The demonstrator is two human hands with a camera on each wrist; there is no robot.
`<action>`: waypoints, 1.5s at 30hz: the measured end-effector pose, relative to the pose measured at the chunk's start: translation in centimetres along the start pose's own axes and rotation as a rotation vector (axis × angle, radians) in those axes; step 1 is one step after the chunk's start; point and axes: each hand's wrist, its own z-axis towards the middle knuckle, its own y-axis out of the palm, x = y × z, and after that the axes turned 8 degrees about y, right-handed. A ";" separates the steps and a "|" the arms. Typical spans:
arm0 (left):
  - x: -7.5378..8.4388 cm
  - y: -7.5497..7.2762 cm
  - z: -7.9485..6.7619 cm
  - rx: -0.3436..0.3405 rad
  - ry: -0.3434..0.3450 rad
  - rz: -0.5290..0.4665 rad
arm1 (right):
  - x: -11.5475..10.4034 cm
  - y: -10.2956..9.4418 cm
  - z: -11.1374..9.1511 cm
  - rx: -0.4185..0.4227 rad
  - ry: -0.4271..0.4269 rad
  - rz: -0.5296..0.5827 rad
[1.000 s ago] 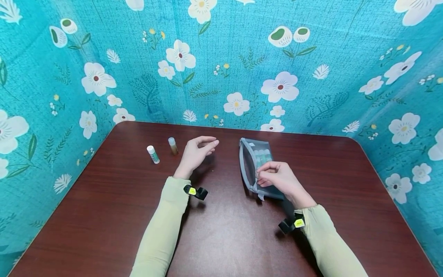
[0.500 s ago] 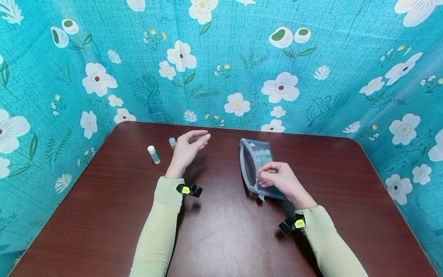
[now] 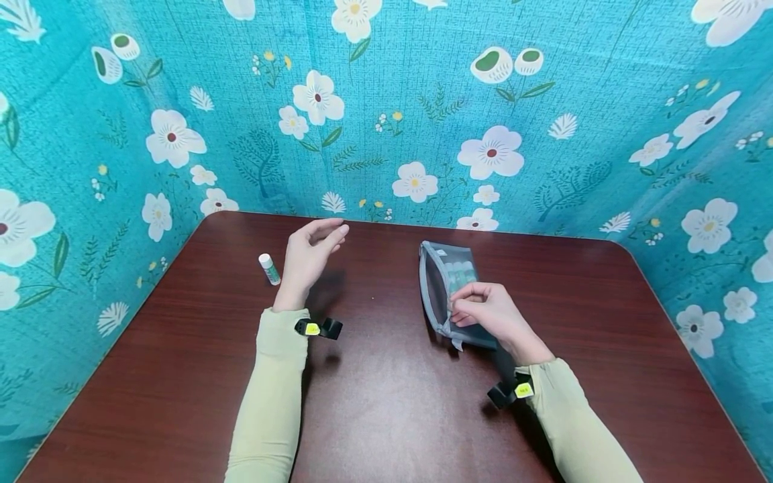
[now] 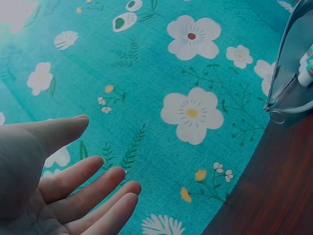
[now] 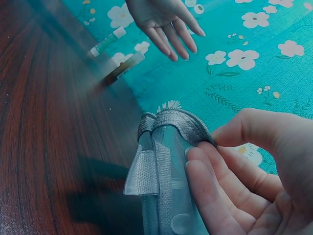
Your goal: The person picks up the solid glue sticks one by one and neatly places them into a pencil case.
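A grey mesh zipper pouch (image 3: 451,255) lies on the table with its mouth gaping toward the left. Through the mesh show several white-and-green tubes (image 3: 460,272). My right hand (image 3: 492,312) pinches the zippered rim near the front end, thumb against fingers in the right wrist view. My left hand (image 3: 308,258) hovers over the table's back left, holding nothing, its fingers spread loosely in the left wrist view. Beside it is a small tube (image 3: 269,270) with a white cap and green label. A brown tube with a pale cap (image 5: 124,67) is hidden behind the left hand in the head view.
The dark red-brown wooden table (image 3: 386,416) has rounded back corners. A turquoise flowered cloth (image 3: 374,100) hangs right behind it and along both sides. A fabric tab (image 5: 143,172) sticks out from the pouch's near end.
My left hand has moved left and slightly back, away from the pouch, and now covers the brown tube in the head view. The right hand and the pouch have stayed in place.
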 end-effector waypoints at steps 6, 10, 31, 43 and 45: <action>0.4 -0.7 -0.1 0.038 0.018 0.016 | 0.0 -0.1 0.0 -0.004 0.002 0.007; 0.4 -1.2 -0.1 0.076 0.029 0.030 | 0.0 -0.1 0.0 -0.003 0.004 0.004; -0.2 -4.1 0.1 0.211 0.015 0.100 | 0.0 -0.1 -0.1 -0.008 -0.020 0.002; -1.8 -3.9 0.1 0.207 -0.056 0.133 | -0.1 0.0 -0.1 -0.001 0.000 -0.008; -2.2 -3.9 0.1 0.205 -0.073 0.146 | -0.1 0.0 -0.1 -0.001 0.002 -0.011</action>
